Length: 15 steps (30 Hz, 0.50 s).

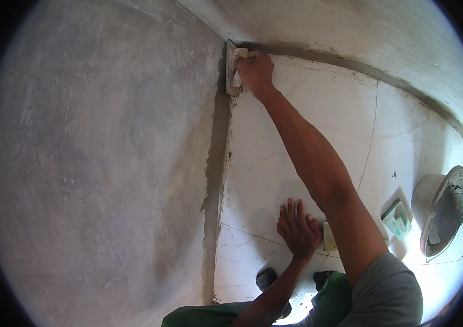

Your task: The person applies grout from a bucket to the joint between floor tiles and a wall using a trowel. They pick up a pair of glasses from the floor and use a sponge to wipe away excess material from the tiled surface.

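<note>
My right hand (pixel 257 72) reaches to the far corner and grips the light-coloured handle of a plastering float (pixel 230 76). The float's flat plate is pressed against the base of the grey left wall (pixel 106 152), where a strip of darker, damp-looking mortar (pixel 219 131) runs along the wall's foot. Below it, my left hand (pixel 299 231) lies palm down with its fingers spread on the white tile floor (pixel 286 158). That hand holds nothing. Beside its thumb is a pale yellowish block (pixel 329 237), partly hidden behind my right arm.
A mortar-stained bucket (pixel 425 199) stands at the right, with grey residue inside. Nearer me sits a small greenish see-through container (pixel 397 220). Another mortar strip (pixel 351 62) follows the far wall (pixel 362 27). My dark shoe (pixel 267 278) rests near the lower edge.
</note>
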Tool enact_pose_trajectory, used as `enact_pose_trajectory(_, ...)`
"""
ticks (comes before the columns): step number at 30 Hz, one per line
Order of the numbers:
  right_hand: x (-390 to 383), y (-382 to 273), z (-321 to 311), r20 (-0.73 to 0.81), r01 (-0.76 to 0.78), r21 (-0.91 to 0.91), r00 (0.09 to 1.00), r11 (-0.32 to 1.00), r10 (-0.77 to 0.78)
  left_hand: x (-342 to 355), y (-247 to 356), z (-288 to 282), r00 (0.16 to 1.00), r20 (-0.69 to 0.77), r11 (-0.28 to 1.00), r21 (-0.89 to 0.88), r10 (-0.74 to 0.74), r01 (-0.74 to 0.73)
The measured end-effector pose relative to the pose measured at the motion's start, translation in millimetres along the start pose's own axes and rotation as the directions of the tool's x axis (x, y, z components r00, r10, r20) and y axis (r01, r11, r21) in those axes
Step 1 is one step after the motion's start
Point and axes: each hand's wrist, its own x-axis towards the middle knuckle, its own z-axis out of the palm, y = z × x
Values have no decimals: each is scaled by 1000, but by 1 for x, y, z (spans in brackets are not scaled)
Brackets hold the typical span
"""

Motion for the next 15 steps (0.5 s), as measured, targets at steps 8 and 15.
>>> enact_pose_trajectory(8,2,5,7,107,-50,195,994,980,30,1,1,-1,1000,8,1000,-9,-8,8)
enact_pose_trajectory(15,-43,-30,-64,214,-139,614,977,777,5,2,-4,-4,999,33,1000,6,-6,6)
